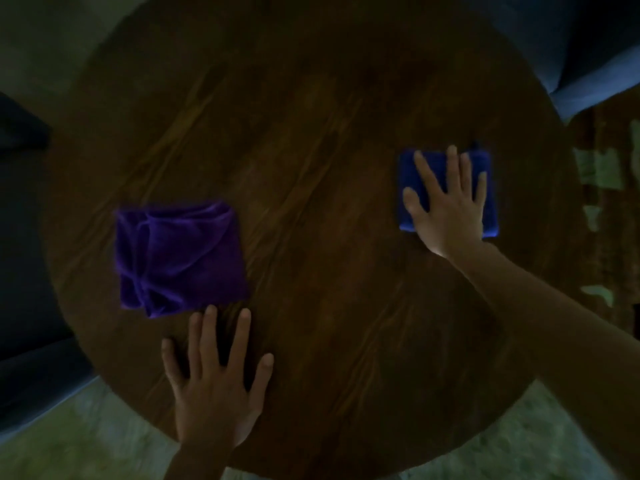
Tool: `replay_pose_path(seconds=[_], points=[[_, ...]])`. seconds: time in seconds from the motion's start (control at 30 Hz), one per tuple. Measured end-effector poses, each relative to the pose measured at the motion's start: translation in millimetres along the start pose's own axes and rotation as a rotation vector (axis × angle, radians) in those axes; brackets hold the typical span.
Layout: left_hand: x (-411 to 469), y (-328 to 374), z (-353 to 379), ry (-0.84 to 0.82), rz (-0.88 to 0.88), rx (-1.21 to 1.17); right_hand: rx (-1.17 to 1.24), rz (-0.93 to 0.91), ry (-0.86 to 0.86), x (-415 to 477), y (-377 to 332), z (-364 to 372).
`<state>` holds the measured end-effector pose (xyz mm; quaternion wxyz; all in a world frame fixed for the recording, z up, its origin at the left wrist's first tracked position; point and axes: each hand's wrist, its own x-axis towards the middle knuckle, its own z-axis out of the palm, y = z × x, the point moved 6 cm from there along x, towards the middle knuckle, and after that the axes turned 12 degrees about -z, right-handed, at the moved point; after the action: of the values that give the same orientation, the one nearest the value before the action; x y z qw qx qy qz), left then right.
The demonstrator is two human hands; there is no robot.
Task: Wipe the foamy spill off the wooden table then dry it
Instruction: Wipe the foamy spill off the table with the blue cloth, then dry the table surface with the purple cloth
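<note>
A round dark wooden table (311, 140) fills the dim view. My right hand (446, 206) lies flat, fingers spread, pressing on a folded blue cloth (491, 188) near the table's right edge. A crumpled purple cloth (180, 254) rests on the left part of the table. My left hand (214, 379) is spread flat on the bare wood just below the purple cloth, its fingertips close to the cloth's lower edge without holding it. I see no foam on the wood in this light.
A blue upholstered seat (595, 64) stands beyond the table at the upper right. Dark furniture (24, 237) sits to the left. Pale floor (86, 445) shows below the table's near edge.
</note>
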<state>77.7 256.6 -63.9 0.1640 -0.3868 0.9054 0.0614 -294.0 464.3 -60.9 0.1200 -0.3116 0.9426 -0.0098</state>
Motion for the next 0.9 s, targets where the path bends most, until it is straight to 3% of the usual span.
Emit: replay_pose_path(seconds=[0.07, 0.17, 0.3, 0.53, 0.77, 0.9], points=[[2, -2, -3, 0.023, 0.001, -0.014, 0.062, 0.166, 0.012, 29, -32, -6], [3, -4, -7, 0.078, 0.017, -0.059, 0.110, 0.148, -0.004, 66, -98, -9], [1, -7, -5, 0.163, 0.064, -0.084, 0.065, -0.036, -0.024, 101, -206, -6], [7, -8, -1, 0.123, 0.092, -0.123, 0.061, -0.387, -0.097, 129, -366, 3], [1, -5, -5, 0.080, 0.099, -0.105, 0.131, -0.408, -0.153, 122, -387, -1], [-1, -3, -4, 0.045, 0.108, -0.095, 0.230, -0.555, 0.063, 33, -401, -9]])
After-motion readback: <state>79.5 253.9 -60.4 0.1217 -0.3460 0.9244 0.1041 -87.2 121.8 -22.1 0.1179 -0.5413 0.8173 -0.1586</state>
